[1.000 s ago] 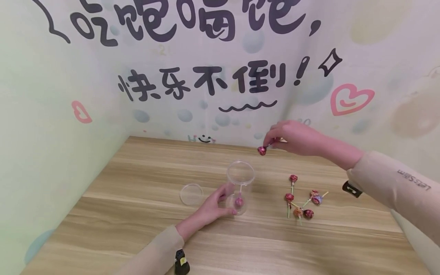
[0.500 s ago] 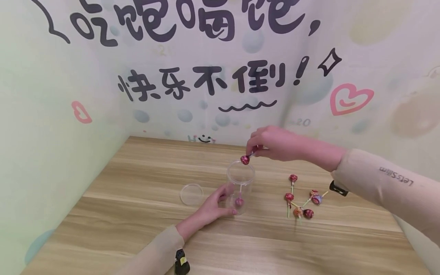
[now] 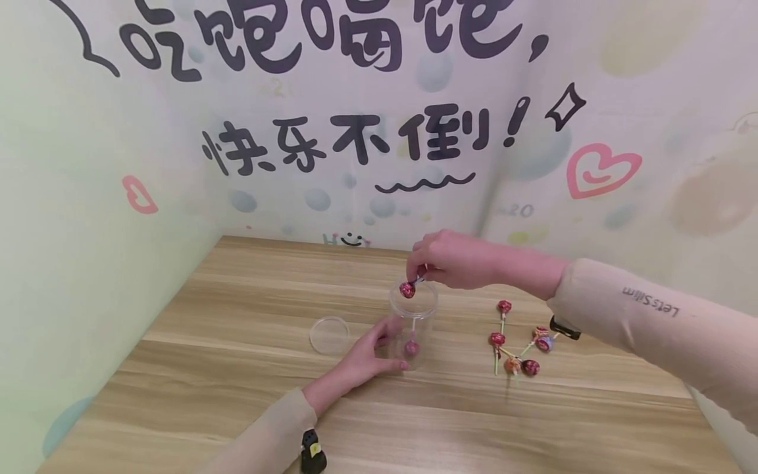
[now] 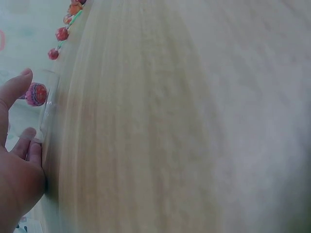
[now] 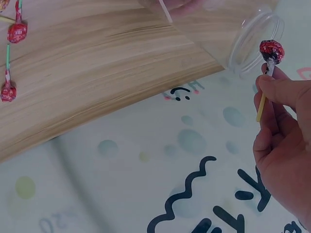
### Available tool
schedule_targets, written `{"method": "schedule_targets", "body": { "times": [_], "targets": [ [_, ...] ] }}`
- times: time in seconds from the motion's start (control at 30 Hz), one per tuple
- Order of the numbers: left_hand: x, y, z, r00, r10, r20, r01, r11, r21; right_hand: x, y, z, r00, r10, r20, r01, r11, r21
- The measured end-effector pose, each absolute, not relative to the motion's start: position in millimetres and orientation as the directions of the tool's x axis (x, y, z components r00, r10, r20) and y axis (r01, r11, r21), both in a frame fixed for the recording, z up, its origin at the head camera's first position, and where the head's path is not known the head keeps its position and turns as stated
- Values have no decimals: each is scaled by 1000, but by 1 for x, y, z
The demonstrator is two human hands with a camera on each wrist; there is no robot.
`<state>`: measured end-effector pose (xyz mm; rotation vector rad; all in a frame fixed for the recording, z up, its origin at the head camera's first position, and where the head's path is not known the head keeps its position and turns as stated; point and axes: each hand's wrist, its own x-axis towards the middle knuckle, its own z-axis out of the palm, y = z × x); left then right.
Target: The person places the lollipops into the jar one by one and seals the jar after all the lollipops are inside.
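A clear plastic jar (image 3: 423, 329) stands upright on the table, its mouth uncovered. My left hand (image 3: 368, 355) holds its lower left side, thumb in front and fingers behind. Inside is one lollipop (image 3: 411, 347), head down with its stick up; the left wrist view shows its patterned pink wrapper. Over the jar's mouth, my right hand (image 3: 451, 258) pinches another lollipop (image 5: 271, 51) by its yellow stick between thumb and fingers. The red-wrapped head points down in the head view, right at the jar's rim (image 5: 236, 48).
Several wrapped lollipops lie in a loose cluster to the right of the jar, among them a red one (image 3: 504, 307) and an orange one (image 3: 512, 366). A round clear lid (image 3: 329, 335) rests left of the jar. Behind the wooden table (image 3: 249, 395) hangs a printed backdrop (image 3: 284, 217).
My right hand has moved left and down, bringing its lollipop from right of the jar to over the mouth. My left hand and the jar have stayed put.
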<state>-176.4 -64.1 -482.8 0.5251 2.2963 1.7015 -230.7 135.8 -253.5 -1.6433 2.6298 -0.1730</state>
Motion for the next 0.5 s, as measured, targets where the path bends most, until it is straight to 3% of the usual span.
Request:
{"method": "schedule_targets", "body": {
  "times": [0.5],
  "targets": [
    [-176, -64, -481, -911, 411, 27, 152, 276, 949, -227, 124, -268, -404, -914, -36, -902, 405, -148]
  ]
}}
